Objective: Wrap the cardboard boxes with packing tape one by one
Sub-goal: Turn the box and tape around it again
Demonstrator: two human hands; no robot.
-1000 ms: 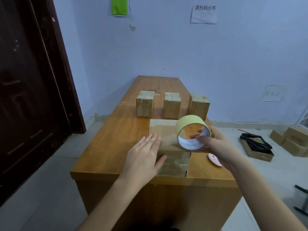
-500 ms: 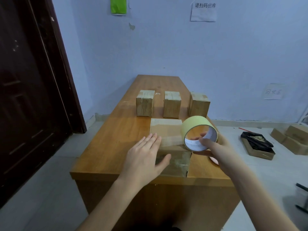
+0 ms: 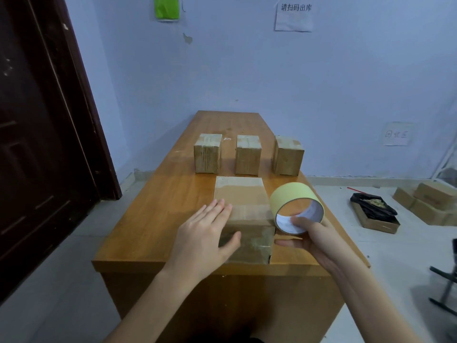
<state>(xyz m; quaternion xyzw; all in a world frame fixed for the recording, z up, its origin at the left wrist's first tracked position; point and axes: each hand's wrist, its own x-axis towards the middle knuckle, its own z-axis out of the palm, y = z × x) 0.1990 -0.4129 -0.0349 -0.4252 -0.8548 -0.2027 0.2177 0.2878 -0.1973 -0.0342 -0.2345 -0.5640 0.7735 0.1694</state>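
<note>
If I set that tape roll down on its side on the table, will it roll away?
Probably yes. The tape roll is a round, hollow cylinder, so on its curved side it would likely roll on the smooth table. It looks light: the right hand holds it by the rim alone. Standing it on a flat end should be steadier.

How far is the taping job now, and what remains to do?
Done, it seems: three small boxes standing at the back show tape. In hand: the left hand lies flat on the big box while the right hand holds the tape roll beside it. Left: winding tape round this box.
</note>
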